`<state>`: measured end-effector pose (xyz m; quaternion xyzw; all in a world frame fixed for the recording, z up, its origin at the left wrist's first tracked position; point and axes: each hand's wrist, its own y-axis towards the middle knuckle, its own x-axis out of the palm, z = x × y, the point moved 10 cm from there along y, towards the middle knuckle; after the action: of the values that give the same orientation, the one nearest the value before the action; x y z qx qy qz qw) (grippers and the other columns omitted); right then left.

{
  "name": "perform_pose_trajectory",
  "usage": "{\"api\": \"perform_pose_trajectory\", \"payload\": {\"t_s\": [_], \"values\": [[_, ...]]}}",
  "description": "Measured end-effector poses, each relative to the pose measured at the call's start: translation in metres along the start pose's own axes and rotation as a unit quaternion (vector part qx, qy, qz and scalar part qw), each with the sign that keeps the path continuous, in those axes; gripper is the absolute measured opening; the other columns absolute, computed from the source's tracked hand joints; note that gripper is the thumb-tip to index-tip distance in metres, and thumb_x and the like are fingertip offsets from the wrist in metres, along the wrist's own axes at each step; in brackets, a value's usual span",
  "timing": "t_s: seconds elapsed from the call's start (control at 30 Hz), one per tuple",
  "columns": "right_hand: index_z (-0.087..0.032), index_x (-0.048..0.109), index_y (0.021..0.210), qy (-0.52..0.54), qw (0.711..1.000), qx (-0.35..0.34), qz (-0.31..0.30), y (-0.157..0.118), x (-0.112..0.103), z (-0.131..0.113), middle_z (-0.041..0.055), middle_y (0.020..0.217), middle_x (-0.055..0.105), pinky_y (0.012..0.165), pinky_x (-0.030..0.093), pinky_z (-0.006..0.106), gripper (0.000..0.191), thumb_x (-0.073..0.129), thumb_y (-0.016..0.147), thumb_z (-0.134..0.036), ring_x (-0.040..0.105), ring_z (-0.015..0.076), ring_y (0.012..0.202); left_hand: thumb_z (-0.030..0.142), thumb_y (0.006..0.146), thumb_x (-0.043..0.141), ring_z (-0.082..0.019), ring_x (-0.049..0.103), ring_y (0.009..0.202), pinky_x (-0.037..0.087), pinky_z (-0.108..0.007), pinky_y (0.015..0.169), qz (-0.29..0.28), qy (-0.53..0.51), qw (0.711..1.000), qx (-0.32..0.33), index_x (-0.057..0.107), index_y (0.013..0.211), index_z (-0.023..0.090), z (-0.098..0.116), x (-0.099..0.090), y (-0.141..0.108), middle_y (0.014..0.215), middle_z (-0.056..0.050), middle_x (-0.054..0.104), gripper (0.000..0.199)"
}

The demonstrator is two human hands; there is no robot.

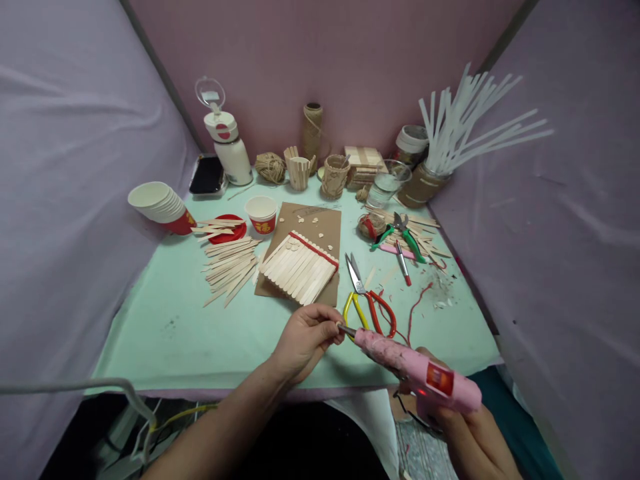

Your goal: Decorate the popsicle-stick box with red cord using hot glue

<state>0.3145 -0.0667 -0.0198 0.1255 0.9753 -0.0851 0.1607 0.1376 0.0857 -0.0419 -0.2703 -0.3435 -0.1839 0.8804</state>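
Observation:
My right hand (pixel 457 427) is wrapped round the grip of a pink hot glue gun (pixel 415 363), partly hidden behind its body. The gun's metal nozzle points left and meets the fingertips of my left hand (pixel 307 337). Thumb and fingers of that hand pinch a small pale piece, mostly covered. Just beyond lies a panel of craft sticks (pixel 300 270) with a red cord along its upper edge and a few small wooden pieces on one corner. Under it is a brown cardboard sheet (pixel 320 217), with several small wooden hearts (pixel 321 235) scattered on it.
Scissors (pixel 357 277) with red and yellow handles lie close to the nozzle. Loose sticks (pixel 233 267) fan out left, near a paper cup (pixel 261 215). Green-handled pruners (pixel 403 235) and a pen (pixel 403 263) are right. A water cup (pixel 387 187) and white glue sticks (pixel 457 127) stand behind.

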Motion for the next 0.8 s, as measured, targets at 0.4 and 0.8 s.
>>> {"api": "perform_pose_trajectory", "payload": {"t_s": [0.4,0.8], "values": [[-0.024,0.069,0.122,-0.004,0.998,0.009,0.054,0.008,0.005,-0.038,0.0075,0.13,0.066,0.106,0.045,0.041,0.045,0.056,0.089,-0.052,0.056,0.0312,0.126,0.017,0.055,0.086,-0.008,0.054,0.054,0.041,-0.019,0.055,0.022,0.02,0.999,0.024,0.072,0.06,0.014,0.007,-0.002,-0.001,0.058,-0.001,0.064,0.015],[-0.023,0.073,0.106,0.048,0.994,-0.056,0.084,0.006,-0.011,-0.046,0.0119,0.084,0.074,0.071,0.06,0.042,0.042,0.051,0.09,-0.054,0.07,0.0338,0.094,0.015,0.054,0.082,-0.007,0.051,0.053,0.038,-0.018,0.053,0.036,0.06,0.996,0.058,0.071,0.057,0.016,0.021,0.008,-0.006,0.057,0.0,0.062,0.011]]}}
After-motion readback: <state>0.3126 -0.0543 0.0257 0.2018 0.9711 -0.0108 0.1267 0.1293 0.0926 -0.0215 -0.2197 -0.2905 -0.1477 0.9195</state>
